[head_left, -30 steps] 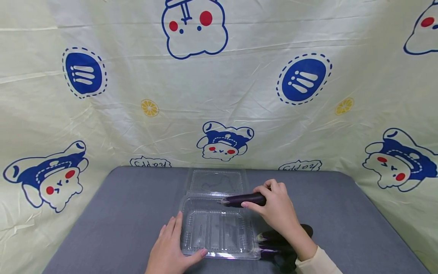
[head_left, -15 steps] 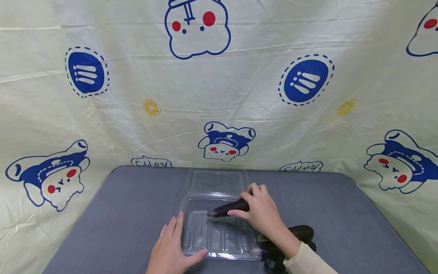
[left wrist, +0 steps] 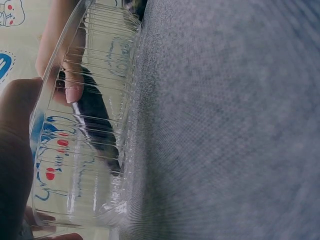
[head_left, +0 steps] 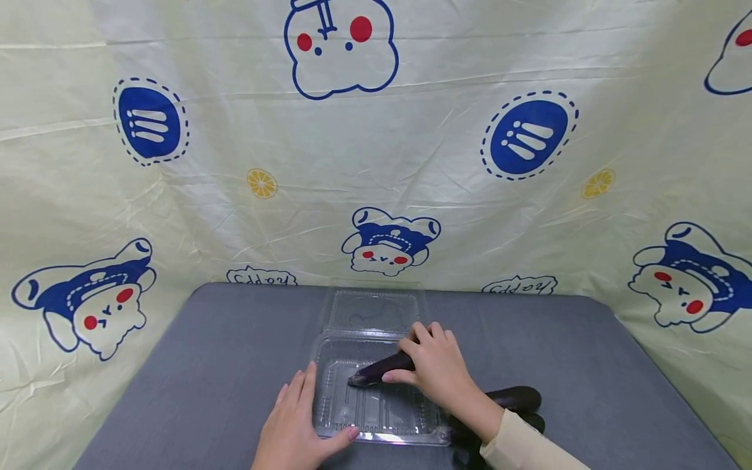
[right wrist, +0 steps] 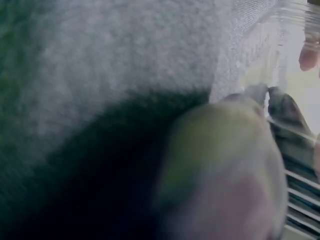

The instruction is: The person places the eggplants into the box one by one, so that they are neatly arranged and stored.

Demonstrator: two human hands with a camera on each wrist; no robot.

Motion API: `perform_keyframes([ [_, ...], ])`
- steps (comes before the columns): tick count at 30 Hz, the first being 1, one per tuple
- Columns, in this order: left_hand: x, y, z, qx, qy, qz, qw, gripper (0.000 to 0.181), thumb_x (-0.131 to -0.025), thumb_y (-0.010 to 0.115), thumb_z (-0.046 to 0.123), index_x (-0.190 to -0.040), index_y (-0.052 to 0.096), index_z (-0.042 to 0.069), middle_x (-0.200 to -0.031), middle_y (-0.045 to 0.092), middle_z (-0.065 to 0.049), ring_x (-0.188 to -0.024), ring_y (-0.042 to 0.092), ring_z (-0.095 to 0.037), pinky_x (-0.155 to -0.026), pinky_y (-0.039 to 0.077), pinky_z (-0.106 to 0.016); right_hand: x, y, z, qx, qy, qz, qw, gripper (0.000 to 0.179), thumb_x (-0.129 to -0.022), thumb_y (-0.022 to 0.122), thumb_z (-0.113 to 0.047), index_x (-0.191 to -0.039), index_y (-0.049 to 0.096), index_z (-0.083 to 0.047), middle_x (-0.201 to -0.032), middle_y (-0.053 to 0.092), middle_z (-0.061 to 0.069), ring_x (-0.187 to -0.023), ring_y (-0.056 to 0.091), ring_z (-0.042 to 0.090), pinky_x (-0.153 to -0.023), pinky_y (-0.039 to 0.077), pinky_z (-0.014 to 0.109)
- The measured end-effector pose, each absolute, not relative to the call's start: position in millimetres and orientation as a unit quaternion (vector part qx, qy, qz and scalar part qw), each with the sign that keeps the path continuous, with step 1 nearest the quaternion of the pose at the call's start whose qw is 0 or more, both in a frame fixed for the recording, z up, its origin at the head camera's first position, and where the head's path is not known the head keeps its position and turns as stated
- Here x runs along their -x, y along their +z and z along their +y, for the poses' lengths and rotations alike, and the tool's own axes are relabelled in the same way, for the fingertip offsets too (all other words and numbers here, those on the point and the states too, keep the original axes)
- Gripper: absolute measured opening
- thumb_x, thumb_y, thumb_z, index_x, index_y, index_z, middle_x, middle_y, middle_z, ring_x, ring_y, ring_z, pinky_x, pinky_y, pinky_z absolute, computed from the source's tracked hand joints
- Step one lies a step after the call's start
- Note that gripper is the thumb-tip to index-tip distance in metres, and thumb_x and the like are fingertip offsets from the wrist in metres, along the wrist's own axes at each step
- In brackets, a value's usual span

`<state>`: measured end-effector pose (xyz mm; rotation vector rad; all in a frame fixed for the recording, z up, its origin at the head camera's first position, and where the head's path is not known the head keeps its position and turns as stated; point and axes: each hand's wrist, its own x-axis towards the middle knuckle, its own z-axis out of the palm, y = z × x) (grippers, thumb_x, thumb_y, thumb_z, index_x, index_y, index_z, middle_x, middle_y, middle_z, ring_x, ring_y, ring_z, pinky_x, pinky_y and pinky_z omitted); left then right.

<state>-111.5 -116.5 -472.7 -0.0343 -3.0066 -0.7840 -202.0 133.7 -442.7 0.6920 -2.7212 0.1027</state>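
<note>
A dark purple eggplant [head_left: 375,372] is gripped near its thick end by my right hand [head_left: 437,365], thumb on the near side and fingers over the top. It slants down inside a clear plastic clamshell box [head_left: 405,438]. In the left wrist view the lower tip of the eggplant [left wrist: 107,145] sits close to the box floor, seen through the ribbed wall. My left hand [head_left: 296,424] rests against the box, straight fingers along its left side and thumb on the front rim.
More eggplants [head_left: 517,397] lie right of the box, partly hidden under my right forearm. One blurred end [right wrist: 220,170] fills much of the right wrist view. The box's lid [head_left: 376,312] is folded back on the grey table [head_left: 235,352], before a printed cloth.
My right hand has moved left and toward me, lowering the eggplant from above the box's back right into it. My left hand keeps its place.
</note>
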Motion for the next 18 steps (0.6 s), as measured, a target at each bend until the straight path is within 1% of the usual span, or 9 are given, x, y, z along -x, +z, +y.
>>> perform_keyframes([
  [3,111.6,-473.3,-116.7,0.011,-0.253,-0.967,0.017,0.127,-0.063,0.064,0.087,-0.156,0.029,0.007,-0.149,0.044,-0.021,-0.132,0.045,-0.051,-0.100,0.043,-0.065,203.0,-442.9,133.7,-0.259,0.026,-0.950,0.172,0.062,-0.072,0.064,-0.076,-0.099,0.077,-0.022,-0.095,0.056,-0.003,-0.078,0.041,0.018,-0.067,0.032,0.033],
  [5,112.0,-473.7,-117.0,0.012,-0.254,-0.967,0.018,0.127,-0.063,0.064,0.087,-0.156,0.029,0.008,-0.150,0.044,-0.021,-0.132,0.045,-0.051,-0.101,0.043,-0.064,203.7,-443.2,133.9,-0.268,0.020,-0.946,0.179,0.060,-0.070,0.066,-0.075,-0.096,0.077,-0.022,-0.091,0.056,-0.004,-0.074,0.038,0.017,-0.066,0.029,0.032],
  [9,112.8,-474.3,-117.2,0.012,-0.253,-0.967,0.018,0.127,-0.063,0.065,0.087,-0.156,0.030,0.008,-0.150,0.044,-0.020,-0.133,0.045,-0.049,-0.103,0.042,-0.063,203.6,-444.6,133.1,-0.290,-0.002,-0.941,0.176,0.056,-0.069,0.066,-0.073,-0.094,0.076,-0.025,-0.089,0.055,-0.006,-0.073,0.039,0.015,-0.066,0.027,0.032],
  [12,113.2,-474.3,-117.0,0.010,-0.250,-0.968,0.014,0.128,-0.062,0.064,0.088,-0.156,0.029,0.008,-0.150,0.044,-0.020,-0.134,0.044,-0.048,-0.104,0.041,-0.063,202.5,-445.3,131.1,-0.307,-0.013,-0.937,0.168,0.053,-0.071,0.065,-0.072,-0.094,0.075,-0.025,-0.088,0.054,-0.006,-0.074,0.040,0.015,-0.066,0.027,0.031],
  [18,113.8,-474.9,-117.1,0.008,-0.253,-0.967,0.008,0.128,-0.063,0.064,0.087,-0.156,0.029,0.007,-0.151,0.043,-0.020,-0.135,0.043,-0.047,-0.106,0.040,-0.063,202.0,-446.7,124.9,-0.342,-0.026,-0.923,0.172,0.048,-0.075,0.064,-0.069,-0.093,0.073,-0.025,-0.088,0.058,-0.007,-0.073,0.046,0.015,-0.067,0.031,0.032],
])
